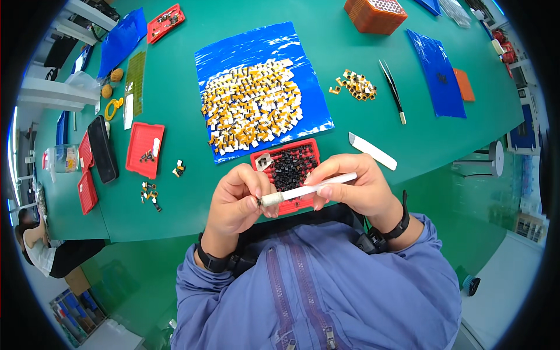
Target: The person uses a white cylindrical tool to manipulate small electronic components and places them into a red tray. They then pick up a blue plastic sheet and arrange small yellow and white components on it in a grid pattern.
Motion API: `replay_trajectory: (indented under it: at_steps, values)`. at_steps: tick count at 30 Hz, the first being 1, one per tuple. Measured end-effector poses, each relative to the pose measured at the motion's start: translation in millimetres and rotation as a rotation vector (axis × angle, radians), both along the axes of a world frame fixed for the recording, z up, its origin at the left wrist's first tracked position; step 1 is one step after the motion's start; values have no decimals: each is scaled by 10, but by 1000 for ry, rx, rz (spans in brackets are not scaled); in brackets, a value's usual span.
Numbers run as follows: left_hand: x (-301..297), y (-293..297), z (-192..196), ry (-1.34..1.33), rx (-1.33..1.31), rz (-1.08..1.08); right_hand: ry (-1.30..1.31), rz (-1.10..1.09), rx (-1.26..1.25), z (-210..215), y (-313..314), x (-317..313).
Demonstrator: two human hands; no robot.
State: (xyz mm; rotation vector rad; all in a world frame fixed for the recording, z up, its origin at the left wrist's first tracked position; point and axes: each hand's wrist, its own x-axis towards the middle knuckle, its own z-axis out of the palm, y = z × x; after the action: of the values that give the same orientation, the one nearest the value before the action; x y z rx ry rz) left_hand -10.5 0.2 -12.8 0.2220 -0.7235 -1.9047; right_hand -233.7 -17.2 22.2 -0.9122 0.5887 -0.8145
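Observation:
My right hand [364, 185] is closed around a slim white stick tool [298, 192] with a thicker, cream-coloured wrapped end. That end points left and meets the fingertips of my left hand [233, 197]. Pinched between my left thumb and fingers is a tiny dark part [259, 202], mostly hidden. Just beyond both hands stands a red tray [315, 147], heaped with small black parts [291, 166] and a small pale piece at its left corner. Past the tray, a blue sheet [315, 111] carries a dense layer of small white, orange and black parts [254, 105].
Black tweezers [393, 90], a white blade-shaped tool [373, 151] and a pile of gold-coloured parts [357, 86] lie to the right. At left are a red tray [143, 166], loose small parts [149, 193] and a black case [103, 149]. An orange box stack [373, 20] stands far off.

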Motion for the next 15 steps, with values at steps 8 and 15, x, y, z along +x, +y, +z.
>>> replay_trajectory:
  at_steps: [8,15]
  values:
    - [16,0,-17,-23,17,-15,286,156,-15,181,-77,-71]
    - [37,15,-36,-31,44,-5,315,108,-79,118,-77,-6]
